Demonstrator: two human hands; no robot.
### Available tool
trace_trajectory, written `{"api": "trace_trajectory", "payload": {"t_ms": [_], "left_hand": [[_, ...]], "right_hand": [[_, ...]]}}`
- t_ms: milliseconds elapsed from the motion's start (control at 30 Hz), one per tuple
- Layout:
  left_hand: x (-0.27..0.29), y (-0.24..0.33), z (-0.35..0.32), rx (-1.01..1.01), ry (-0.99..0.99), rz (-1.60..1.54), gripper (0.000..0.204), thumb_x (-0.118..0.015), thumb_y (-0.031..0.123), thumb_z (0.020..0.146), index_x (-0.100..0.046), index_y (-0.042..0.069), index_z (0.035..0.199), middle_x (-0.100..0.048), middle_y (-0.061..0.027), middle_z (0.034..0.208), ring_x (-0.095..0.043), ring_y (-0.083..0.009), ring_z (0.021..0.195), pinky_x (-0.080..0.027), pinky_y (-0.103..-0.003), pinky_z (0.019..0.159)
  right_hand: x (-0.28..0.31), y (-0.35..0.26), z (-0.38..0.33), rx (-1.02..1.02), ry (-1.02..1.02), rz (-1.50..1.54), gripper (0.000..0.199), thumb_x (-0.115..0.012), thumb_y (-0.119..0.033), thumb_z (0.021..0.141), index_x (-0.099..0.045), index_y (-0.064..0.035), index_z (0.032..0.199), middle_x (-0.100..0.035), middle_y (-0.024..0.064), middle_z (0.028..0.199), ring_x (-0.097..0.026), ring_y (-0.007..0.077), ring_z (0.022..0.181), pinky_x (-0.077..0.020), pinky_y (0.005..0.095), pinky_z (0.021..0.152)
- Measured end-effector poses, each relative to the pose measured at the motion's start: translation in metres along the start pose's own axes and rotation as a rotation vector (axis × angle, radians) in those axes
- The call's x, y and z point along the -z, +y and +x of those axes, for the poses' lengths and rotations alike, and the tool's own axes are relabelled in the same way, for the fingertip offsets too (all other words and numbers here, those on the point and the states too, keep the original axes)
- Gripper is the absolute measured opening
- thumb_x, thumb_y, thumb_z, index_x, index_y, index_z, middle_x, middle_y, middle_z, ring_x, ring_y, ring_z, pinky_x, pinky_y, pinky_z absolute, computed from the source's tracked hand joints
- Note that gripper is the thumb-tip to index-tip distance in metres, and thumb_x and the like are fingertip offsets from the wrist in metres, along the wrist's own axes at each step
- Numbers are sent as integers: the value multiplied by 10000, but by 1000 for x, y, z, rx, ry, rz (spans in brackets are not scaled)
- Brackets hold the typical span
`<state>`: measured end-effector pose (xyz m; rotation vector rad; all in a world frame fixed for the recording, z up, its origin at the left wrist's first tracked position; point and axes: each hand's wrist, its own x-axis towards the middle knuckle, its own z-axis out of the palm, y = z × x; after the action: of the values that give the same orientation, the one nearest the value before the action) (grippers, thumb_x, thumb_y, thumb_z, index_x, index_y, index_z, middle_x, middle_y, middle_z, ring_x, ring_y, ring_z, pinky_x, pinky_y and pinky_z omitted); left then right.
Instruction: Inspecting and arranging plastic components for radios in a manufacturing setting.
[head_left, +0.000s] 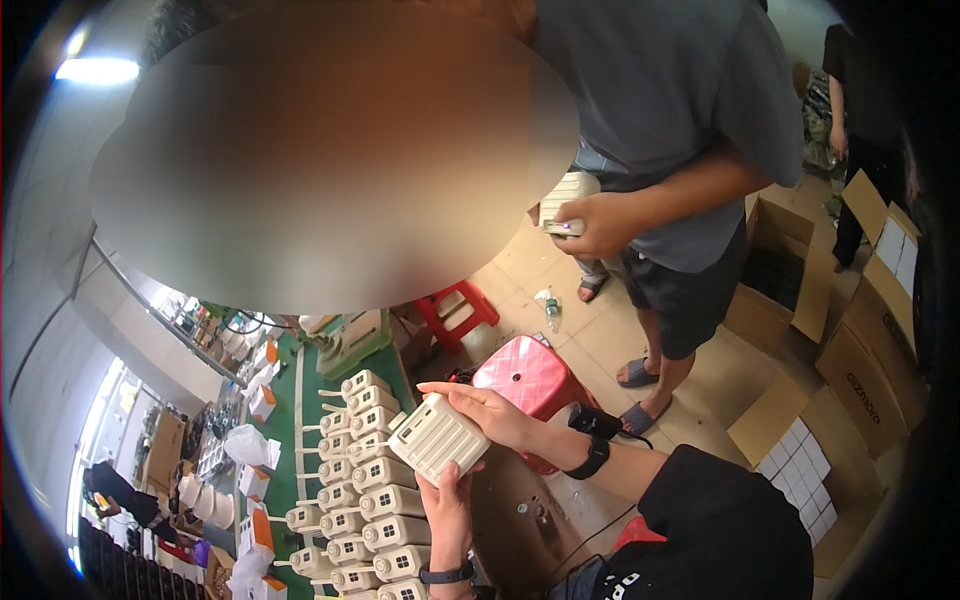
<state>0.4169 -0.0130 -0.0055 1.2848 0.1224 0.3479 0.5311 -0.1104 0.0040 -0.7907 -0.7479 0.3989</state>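
Head view: cream ribbed unit tilted in both hands, just beside the rows of cream units.
Left hand: curled on near edge, thumb on ribbed face; has hold of the unit.
Right hand: fingers nearly straight along far edge, touching; can't tell whether it grips.
Drop risk: smooth-looking casing could slide if the left thumb eases while the right fingers lie flat.
Knock risk: rows packed tight; a low swing could clip the nearest and shove its neighbours.
Mix-up risk: person in grey shirt holds a similar unit; the two could get swapped.
Bench: green surface, crowded with units, a white plastic bag, a green machine.
Floor: pale tiles, pink-red stool, plastic bottle.
Room: cardboard cartons at right, bright ceiling light upper left.
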Motion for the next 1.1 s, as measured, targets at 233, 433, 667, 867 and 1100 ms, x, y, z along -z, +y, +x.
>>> {"api": "trace_trajectory", "payload": {"t_ms": [233,433,667,867,1100], "left_hand": [[12,-12,-1,-66,8,6,499,-482,86,858,-219,25,1278,-413,-114,1187,-471,-180,1039,-407,-315,887],[17,-19,-5,-97,27,197,533,-486,18,842,-198,24,1290,-409,-112,1163,-449,-147,1027,-393,-266,869],[21,-15,-5,-79,-3,168,508,-462,20,847,-221,32,1294,-403,-98,1189,-439,-143,1043,-374,-264,887],[26,-14,-4,-8,-54,-18,549,-451,43,854,-189,81,1336,-384,-83,1230,-430,-161,1091,-366,-299,921],[25,-18,-6,-34,-30,13,572,-472,51,852,-168,61,1336,-387,-93,1219,-431,-145,1073,-372,-273,903]], "right_hand": [[-2,12,-4,40,-74,-35,304,-395,-166,922,-437,-41,1195,-540,57,1050,-505,84,967,-417,237,834],[2,24,2,111,100,-104,107,-491,-134,888,-486,-49,952,-571,12,863,-539,46,766,-450,208,699],[-3,18,4,32,218,-99,230,-441,-231,930,-558,-34,939,-592,15,859,-533,43,773,-437,198,700],[-8,6,-8,59,20,-56,364,-333,-247,961,-487,-12,1191,-574,32,1052,-527,65,958,-426,219,831],[-7,19,-12,171,-6,-184,319,-386,-174,933,-437,-25,1209,-504,43,1106,-480,69,990,-400,236,849]]}}
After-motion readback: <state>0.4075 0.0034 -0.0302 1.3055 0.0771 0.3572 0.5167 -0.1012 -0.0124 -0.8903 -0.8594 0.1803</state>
